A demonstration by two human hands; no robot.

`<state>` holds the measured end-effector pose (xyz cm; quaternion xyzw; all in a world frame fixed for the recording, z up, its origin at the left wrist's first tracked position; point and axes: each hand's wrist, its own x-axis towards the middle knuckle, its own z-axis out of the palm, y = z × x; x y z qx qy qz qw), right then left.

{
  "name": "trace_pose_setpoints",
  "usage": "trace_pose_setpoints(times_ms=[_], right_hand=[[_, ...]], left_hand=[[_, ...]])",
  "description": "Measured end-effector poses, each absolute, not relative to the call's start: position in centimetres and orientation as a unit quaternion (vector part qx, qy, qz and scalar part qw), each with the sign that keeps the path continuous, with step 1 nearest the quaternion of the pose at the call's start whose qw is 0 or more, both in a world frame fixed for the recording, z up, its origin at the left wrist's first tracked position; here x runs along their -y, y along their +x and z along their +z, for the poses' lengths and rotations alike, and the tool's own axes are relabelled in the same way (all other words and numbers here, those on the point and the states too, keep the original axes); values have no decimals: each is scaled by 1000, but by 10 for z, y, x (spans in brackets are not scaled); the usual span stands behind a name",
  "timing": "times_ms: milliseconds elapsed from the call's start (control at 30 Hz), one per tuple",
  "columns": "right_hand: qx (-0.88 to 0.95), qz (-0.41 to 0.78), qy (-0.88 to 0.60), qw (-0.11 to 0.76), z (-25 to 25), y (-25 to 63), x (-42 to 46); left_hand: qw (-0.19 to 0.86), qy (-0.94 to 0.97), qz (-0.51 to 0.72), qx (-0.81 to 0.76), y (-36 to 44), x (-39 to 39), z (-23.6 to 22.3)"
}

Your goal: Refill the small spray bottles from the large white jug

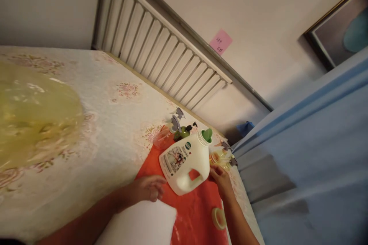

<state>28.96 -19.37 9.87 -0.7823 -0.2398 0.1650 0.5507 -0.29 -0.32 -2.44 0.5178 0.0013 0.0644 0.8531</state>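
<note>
A white detergent jug with a printed label, an open neck and a green pouring spout stands on a red plastic sheet. Beside its lower left edge is my left hand, palm down, fingers loosely bent and apart, holding nothing. My right hand is close to the jug's handle side, thumb and fingertips drawn together. What lies between those fingertips is hidden. Just beyond them shows an amber round-mouthed container. A pale yellow ring-shaped lid lies near my right forearm.
Behind the jug stand a clear spray bottle and a green pump bottle. More yellowish bottles are at the right, near a blue curtain. A big yellow translucent bag sits left. Something white lies in front.
</note>
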Motion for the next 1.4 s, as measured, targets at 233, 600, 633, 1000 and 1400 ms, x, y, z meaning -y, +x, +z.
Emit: trace_pose_setpoints(times_ms=[233,600,633,1000,1400], right_hand=[[277,224,-776,521,115,277,170],[304,258,-768,501,136,262,168],[308,257,-766,502,139,265,166],[361,215,-760,496,171,287,110],[414,198,-763,454,196,297,44]], left_hand=[[859,506,81,-3,-9,1,-21],[846,525,80,-38,-12,0,-13],[847,525,81,-38,-11,0,-13],[846,522,90,-58,-5,-2,-23],[846,521,80,-77,-8,-3,-7]])
